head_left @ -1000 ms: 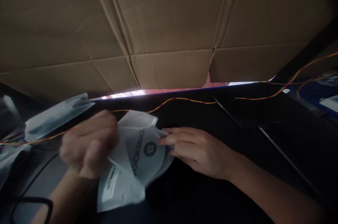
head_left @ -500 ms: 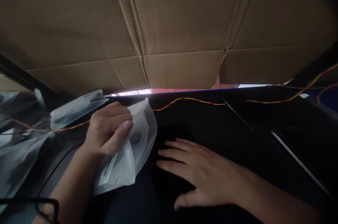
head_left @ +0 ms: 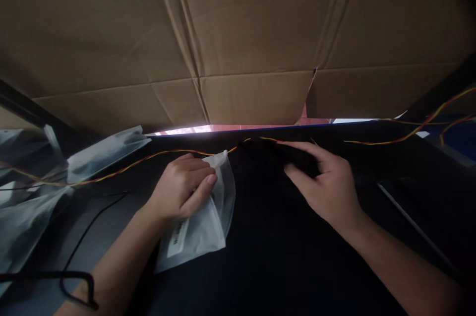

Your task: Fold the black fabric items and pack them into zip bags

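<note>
My left hand (head_left: 188,184) is closed around a frosted plastic zip bag (head_left: 203,226) with a printed white label on its lower part. The bag hangs crumpled below and to the right of the fingers. To its right, my right hand (head_left: 327,182) grips a soft-looking black cloth-like item (head_left: 275,155), thumb below and fingers above. That item blends into the black surface (head_left: 267,256) beneath, so its exact kind and outline are hard to make out.
Other frosted bags (head_left: 107,152) lie at the left. A red-yellow twisted wire (head_left: 174,151) runs along the back, and a thin black cable (head_left: 91,226) curves at left. A large cardboard sheet (head_left: 245,23) stands behind. A dark flat object with a silver edge (head_left: 412,224) lies at right.
The right hand let go of the bag, lay spread on the dark surface, then took hold of the black item and raised it. The left hand moved right with the bag.
</note>
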A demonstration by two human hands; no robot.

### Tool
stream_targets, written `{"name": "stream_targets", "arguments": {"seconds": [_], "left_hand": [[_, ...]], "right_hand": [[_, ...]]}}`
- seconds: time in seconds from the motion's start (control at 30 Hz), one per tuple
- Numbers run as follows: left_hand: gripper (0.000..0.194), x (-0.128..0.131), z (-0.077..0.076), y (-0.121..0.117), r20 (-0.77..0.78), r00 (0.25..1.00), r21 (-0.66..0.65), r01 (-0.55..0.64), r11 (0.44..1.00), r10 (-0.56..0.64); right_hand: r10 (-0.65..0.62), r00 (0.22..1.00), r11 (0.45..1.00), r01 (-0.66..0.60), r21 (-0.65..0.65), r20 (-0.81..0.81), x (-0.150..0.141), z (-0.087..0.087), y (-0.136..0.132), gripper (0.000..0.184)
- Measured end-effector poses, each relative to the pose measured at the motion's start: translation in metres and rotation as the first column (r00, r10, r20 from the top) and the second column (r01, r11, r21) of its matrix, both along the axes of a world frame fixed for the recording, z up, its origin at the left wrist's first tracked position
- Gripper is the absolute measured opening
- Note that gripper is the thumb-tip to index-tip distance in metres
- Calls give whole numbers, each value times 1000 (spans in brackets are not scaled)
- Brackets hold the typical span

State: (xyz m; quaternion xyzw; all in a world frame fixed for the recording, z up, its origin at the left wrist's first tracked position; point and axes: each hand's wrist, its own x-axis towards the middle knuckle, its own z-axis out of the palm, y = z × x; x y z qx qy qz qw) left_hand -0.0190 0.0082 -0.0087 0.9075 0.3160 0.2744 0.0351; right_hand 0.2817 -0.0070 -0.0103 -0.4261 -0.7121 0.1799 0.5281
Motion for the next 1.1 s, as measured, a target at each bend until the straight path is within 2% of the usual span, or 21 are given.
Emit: {"name": "stream_targets", "arguments": {"seconds": [0.07,0.13,0.2,0.27,0.3,0.37,0.47,0.53,0.7,0.77,0.83,0.97,1.03,1.1], "left_hand": [[35,10,-6,-3,42,999,-11,-17,1000,18],[35,19,-12,-6,95,995,-17,-39,999,41],[32,25,-15,-8,137,989,-29,-43,999,47],[30,30,-16,-9,148,989,-52,-6,999,14],[29,32,-17,-9,143,990,-68,25,997,-16],[29,36,-17,-10,121,989,-100,99,990,-87],[35,43,-16,-13,114,978,-156,193,969,-177],[41,46,-15,-16,148,971,-189,214,958,-188],[46,41,-10,-19,241,964,-278,180,944,-113],[55,33,-10,-15,197,977,-291,133,947,-76],[71,24,-12,-9,87,995,-301,77,951,-53],[92,14,-24,-4,-82,984,-373,120,920,-161],[97,16,-30,-4,-83,978,-411,141,901,-191],[97,21,-33,-6,-65,982,-430,134,893,-178]], "right_hand": [[29,1000,999,-29,31,8,-4,-2,-5,40],[209,966,977,-213,11,155,-11,-7,-12,47],[385,847,920,-386,-75,365,-19,-13,-18,47],[476,700,869,-466,-165,532,-24,-16,-21,40],[501,641,851,-487,-197,581,-26,-16,-22,37],[550,581,818,-520,-247,600,-26,-13,-23,35],[645,576,758,-562,-330,502,-24,-7,-25,38],[682,584,731,-577,-365,440,-23,-5,-27,35],[606,629,795,-507,-334,487,-26,-10,-26,35],[602,602,796,-503,-337,525,-25,-13,-23,35],[633,559,769,-536,-349,536,-23,-14,-19,36],[709,491,685,-649,-330,506,-23,-16,-18,41],[705,512,690,-654,-309,491,-29,-19,-24,42],[660,582,743,-601,-295,475,-38,-25,-31,42]]}}
